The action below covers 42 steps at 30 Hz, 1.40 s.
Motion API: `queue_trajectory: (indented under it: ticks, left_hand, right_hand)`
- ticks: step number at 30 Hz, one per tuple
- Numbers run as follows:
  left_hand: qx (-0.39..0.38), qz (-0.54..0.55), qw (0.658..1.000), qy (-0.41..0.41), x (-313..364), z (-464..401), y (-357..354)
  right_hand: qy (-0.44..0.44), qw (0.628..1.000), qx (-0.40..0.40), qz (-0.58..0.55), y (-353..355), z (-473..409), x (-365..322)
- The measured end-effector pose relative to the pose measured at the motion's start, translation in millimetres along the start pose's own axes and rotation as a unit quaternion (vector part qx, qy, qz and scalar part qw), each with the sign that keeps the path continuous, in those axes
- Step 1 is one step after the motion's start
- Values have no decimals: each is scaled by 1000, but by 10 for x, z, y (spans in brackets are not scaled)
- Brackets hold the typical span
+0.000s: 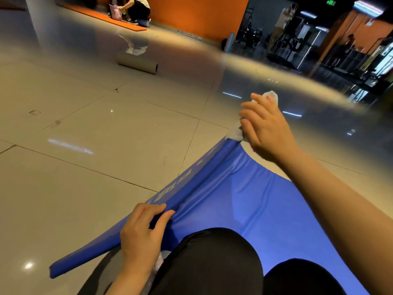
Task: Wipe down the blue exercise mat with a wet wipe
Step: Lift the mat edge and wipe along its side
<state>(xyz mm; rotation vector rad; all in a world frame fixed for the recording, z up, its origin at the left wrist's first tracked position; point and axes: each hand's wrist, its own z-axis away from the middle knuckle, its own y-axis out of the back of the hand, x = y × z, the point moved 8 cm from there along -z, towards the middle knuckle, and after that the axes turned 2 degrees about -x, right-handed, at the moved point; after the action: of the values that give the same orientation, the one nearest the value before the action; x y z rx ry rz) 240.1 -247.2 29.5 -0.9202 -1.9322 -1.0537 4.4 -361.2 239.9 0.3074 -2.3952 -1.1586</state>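
The blue exercise mat (244, 201) lies on the tiled floor in front of my knees, its left edge curled up into a raised fold. My left hand (144, 233) grips that folded edge near me, fingers curled over it. My right hand (263, 128) is at the far end of the fold and holds a crumpled white wet wipe (235, 134) against the mat's far corner. Part of the wipe sticks out above my fingers.
Glossy grey floor tiles (85, 135) spread to the left and ahead. A grey foam roller (138, 66) lies on the floor further off. A person crouches on an orange mat (119, 20) at the back. Gym machines (297, 43) stand at the far right.
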Motion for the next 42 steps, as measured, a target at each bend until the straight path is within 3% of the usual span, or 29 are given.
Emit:
queue_trajectory:
  ticks: [7,10,14,18,21,26,30,37,42]
  left_hand:
    - [-5,-17,1000,-16,72,-35,-123]
    - [-20,-1,1000,12,-23,14,-99]
    - [-19,26,999,21,-75,34,-48]
    - [0,35,999,12,-16,28,-12]
    - [5,22,1000,-3,68,-11,-40]
    - [2,-11,1000,-10,46,-55,-104]
    - [0,-17,999,-28,12,-58,-89]
    - [-6,-10,998,-55,14,-2,41]
    - [-2,-6,1000,-3,-28,-16,-6]
  right_hand:
    - [189,974,-120,-40,-578,657,-1394]
    - [252,957,-144,1,-557,660,-1412]
    - [128,988,-69,51,-210,186,-525]
    - [22,996,-57,71,-9,27,1]
    - [39,997,-51,36,-202,152,-420]
    - [157,981,-106,-28,-623,549,-1473]
    - [243,960,-137,5,-698,563,-1631]
    - [102,989,-50,89,-140,6,-218]
    - [23,998,-16,54,-318,145,-388]
